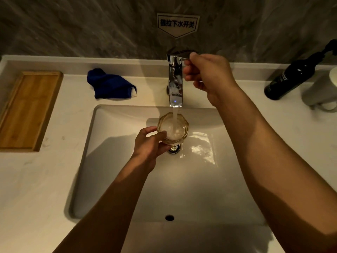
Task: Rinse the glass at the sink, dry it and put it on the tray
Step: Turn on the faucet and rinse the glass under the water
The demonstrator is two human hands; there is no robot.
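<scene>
Head view, looking down at a pale stone-look surface (54, 179) with a raised back ledge, dark marbled wall behind it. Light is dim and warm.

Left to right: wooden tray (27, 110) sits at the far left, its left part running out of frame, nothing on it. Blue cloth (109, 84) lies crumpled near the back ledge, between tray and faucet, well apart from both. Rectangular white sink (200, 179) is set into the middle of the surface, drain (174, 148) toward the back, overflow hole (169, 217) in the near wall. Chrome faucet (175, 83) stands at the back edge, centred, water running. Wall label with an arrow (177, 24) points down at it.

Left hand (151, 143) wraps the glass (173, 127) from its left side, thumb and fingers curled round the wall. Glass is upright over the drain, directly under the spout, stream falling into it. Right hand (207, 75) is closed on the faucet lever, fingers curled under it, thumb on top.

Far right: dark bottle (295, 75) near the back ledge, a pale cup-like thing (326, 88) just beside it, cut by the frame edge.

Open room: bare surface between tray and sink rim, and along the near left. Both forearms cross the basin.
</scene>
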